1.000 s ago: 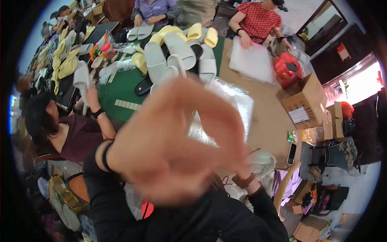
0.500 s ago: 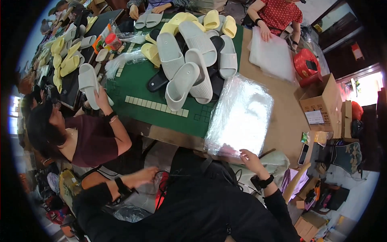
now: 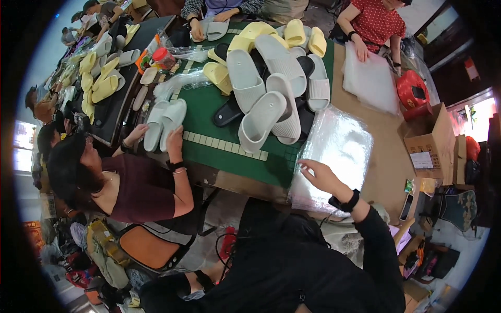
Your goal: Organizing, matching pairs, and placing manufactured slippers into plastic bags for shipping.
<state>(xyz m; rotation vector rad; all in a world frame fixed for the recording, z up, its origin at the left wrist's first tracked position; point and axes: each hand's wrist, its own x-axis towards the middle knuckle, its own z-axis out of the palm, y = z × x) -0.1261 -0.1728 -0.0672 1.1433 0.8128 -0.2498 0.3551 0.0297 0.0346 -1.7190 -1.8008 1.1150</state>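
My right hand [image 3: 324, 178] is over the left part of a stack of clear plastic bags [image 3: 339, 151], its fingers apart and nothing held in them. My left hand [image 3: 215, 270] is low beside my body; my dark clothing hides its fingers, so what it does cannot be seen. Beyond the bags lies a heap of slippers: a grey slipper [image 3: 262, 121] on top at the near side, with a yellow slipper [image 3: 295, 33] and a black slipper [image 3: 227, 112] among the others. They rest on the green table mat [image 3: 229, 164].
On my left a co-worker [image 3: 135, 188] holds a pair of grey slippers [image 3: 165, 122]. Across the table, a person in red [image 3: 373, 26] rests a hand on more clear bags [image 3: 369, 78]. A cardboard box [image 3: 430, 143] stands at the right; an orange-seated chair [image 3: 148, 245] is lower left.
My right hand has moved from the bags' near edge up over the stack. My left hand has dropped nearer my body. The co-worker at left now has two grey slippers at the table.
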